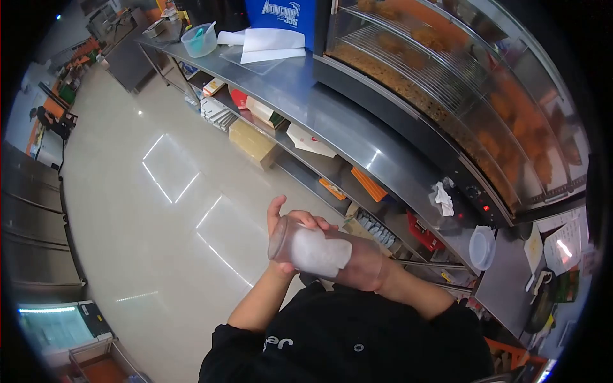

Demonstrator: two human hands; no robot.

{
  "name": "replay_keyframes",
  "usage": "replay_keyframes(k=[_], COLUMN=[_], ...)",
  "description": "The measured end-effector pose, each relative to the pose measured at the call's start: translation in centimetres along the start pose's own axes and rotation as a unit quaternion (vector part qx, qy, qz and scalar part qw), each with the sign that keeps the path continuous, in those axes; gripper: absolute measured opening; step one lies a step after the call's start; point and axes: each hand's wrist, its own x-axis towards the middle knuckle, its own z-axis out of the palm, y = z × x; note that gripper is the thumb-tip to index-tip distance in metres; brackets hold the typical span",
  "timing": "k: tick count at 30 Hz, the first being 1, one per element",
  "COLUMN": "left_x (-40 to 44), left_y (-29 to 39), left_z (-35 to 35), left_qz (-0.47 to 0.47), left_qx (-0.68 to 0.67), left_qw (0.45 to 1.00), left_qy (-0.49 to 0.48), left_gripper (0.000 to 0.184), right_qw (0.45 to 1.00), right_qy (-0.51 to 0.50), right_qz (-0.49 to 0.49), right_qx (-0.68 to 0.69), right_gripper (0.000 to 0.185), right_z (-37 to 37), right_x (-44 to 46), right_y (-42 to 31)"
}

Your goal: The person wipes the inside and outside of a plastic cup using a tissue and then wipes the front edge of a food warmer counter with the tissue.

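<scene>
A clear plastic cylinder-shaped container (pixel 357 249) lies tilted in front of my chest, its round base end toward the left. My left hand (pixel 302 217) is wrapped around the outside near that base, one finger sticking up. From the other end, my right hand (pixel 365 263) reaches inside up to the wrist. White tissue or cloth (pixel 316 249) is bunched inside the container, at my right hand's fingers, which it hides. Both forearms come out of black sleeves.
A steel counter (pixel 306 102) runs diagonally, with a glass food warmer (pixel 440 70), a plastic tub (pixel 200 41), a white lid (pixel 482 247) and crumpled tissue (pixel 442 198) on it. Boxes (pixel 251 144) fill the shelf below. A person (pixel 50 121) is far left.
</scene>
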Motion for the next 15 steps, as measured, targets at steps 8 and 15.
replay_keyframes(k=[8,15], left_x=[-0.4,-0.6], left_y=[1.1,5.6], left_z=[0.2,0.3], left_qz=[0.007,0.04], left_qx=[0.127,0.108], left_qw=[0.975,0.985], left_qy=[-0.182,-0.126], left_gripper=[0.105,0.107], right_qw=[0.992,0.993], right_qy=[0.034,-0.117], right_qz=[0.105,0.017], right_qx=[0.063,0.026], right_gripper=[0.036,0.022], right_z=[-5.9,-10.3], right_x=[-1.3,-5.4], right_y=[3.7,3.4])
